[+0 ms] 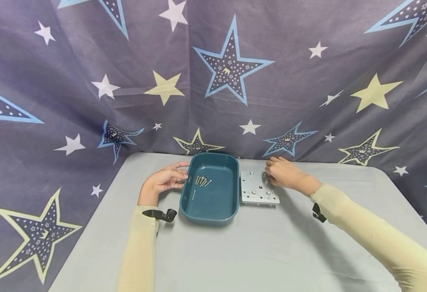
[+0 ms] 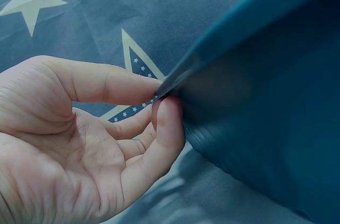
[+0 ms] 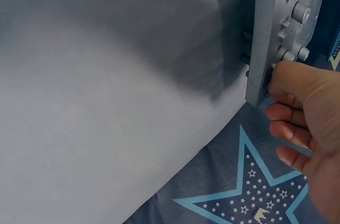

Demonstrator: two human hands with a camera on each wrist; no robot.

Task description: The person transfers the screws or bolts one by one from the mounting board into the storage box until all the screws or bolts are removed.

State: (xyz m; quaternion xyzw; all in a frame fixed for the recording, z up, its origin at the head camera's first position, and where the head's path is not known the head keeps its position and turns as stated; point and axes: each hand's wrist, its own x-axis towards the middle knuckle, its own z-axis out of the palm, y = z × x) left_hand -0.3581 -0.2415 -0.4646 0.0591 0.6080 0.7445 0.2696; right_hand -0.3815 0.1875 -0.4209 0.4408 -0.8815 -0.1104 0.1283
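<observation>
A teal plastic tray (image 1: 213,205) stands in the middle of the head view. Several slim screws (image 1: 202,181) lie inside it, toward its left side. My left hand (image 1: 169,177) pinches the tray's left rim between thumb and fingers, plain in the left wrist view. Right of the tray is a silver metal plate (image 1: 250,185) with holes and several socket-head bolts (image 3: 300,13) set in its face; bolt ends stick out underneath. At its far right corner my right hand (image 1: 284,174) has curled fingers and pinches what seems to be a screw, mostly hidden by the thumb.
A pale grey cloth covers the table (image 1: 235,259). Behind it hangs a dark curtain (image 1: 290,93) with a star print, reaching down to the table's back edge. Black straps (image 1: 164,215) sit on both wrists.
</observation>
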